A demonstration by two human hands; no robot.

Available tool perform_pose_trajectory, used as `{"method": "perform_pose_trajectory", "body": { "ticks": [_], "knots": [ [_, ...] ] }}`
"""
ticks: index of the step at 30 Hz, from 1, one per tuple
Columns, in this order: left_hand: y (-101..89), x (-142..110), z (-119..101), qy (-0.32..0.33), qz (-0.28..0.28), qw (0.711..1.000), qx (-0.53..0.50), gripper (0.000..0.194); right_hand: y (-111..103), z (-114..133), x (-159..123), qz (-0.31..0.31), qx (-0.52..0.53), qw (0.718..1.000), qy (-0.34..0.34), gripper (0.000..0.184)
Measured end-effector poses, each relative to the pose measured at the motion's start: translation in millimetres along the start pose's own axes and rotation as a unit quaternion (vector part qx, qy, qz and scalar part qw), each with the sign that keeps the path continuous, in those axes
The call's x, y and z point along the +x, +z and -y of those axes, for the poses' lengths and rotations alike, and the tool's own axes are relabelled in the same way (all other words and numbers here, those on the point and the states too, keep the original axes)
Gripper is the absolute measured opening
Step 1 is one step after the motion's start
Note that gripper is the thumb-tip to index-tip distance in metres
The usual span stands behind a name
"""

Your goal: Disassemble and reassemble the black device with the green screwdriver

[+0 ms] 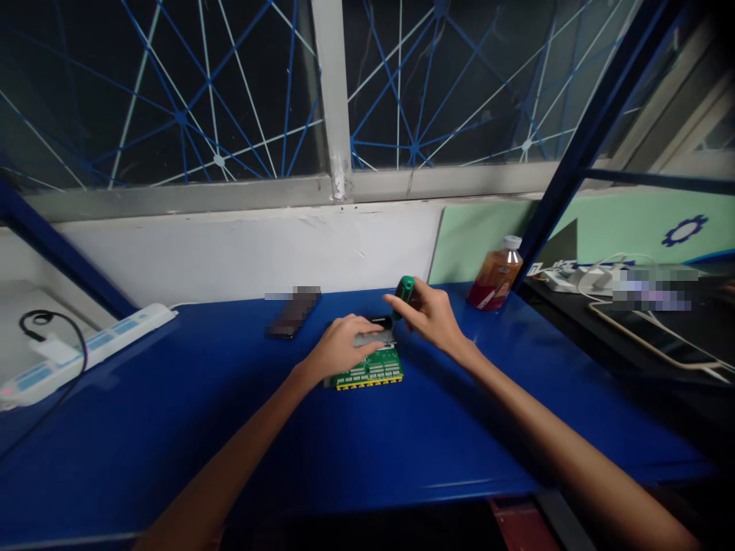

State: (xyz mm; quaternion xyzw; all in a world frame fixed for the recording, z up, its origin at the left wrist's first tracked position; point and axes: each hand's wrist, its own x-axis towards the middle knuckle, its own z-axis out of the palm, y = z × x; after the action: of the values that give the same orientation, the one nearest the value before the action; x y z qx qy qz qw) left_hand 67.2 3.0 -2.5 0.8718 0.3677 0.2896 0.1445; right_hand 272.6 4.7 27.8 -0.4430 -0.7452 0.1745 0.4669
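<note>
A green circuit board point(376, 366) with a yellow strip along its near edge lies flat on the blue table. My left hand point(347, 346) grips it from the left, fingers over the grey and black part behind the green area and thumb on the near side. In my right hand point(432, 312), closed around the handle, is a screwdriver point(405, 289) with a green and black grip. It tilts, and its thin shaft points down at the board's right side. Whether the tip sits in a screw is too small to tell.
Behind the left hand a dark phone point(294, 314) lies on the blue table point(367, 451). A drink bottle point(497, 275) stands at the back right. On the left is a white power strip point(103, 348) with a black cable. Another phone point(654, 334) lies on the black surface at right.
</note>
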Motion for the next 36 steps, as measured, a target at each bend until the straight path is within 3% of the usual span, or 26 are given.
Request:
{"method": "perform_pose_trajectory", "body": {
  "ticks": [9,19,23,29,33,36],
  "knots": [
    [28.2,12.5,3.3,0.02,-0.013,0.998,-0.057,0.018,4.3,-3.8,-3.5,0.025,-0.033,0.999,-0.017,0.039],
    [35.1,7.6,8.4,0.027,-0.04,0.997,-0.056,0.021,-3.2,-3.3,0.0,0.057,-0.054,0.994,-0.074,0.041],
    [36.9,6.3,7.3,0.041,-0.054,0.997,-0.045,0.022,-9.2,-3.9,-0.4,0.1,-0.01,0.994,-0.043,0.041],
    [39.4,5.5,10.1,0.028,-0.072,0.997,-0.029,0.02,-3.7,-7.4,-1.4,0.083,0.074,0.994,-0.011,0.033],
    [39.0,5.1,9.5,0.026,-0.072,0.996,-0.053,0.016,-1.4,-6.6,-1.7,0.113,0.175,0.978,0.015,0.028],
    [38.4,5.3,7.0,0.017,-0.074,0.995,-0.067,0.014,-2.0,-5.7,-3.3,0.132,0.195,0.971,0.028,0.028]
  ]
}}
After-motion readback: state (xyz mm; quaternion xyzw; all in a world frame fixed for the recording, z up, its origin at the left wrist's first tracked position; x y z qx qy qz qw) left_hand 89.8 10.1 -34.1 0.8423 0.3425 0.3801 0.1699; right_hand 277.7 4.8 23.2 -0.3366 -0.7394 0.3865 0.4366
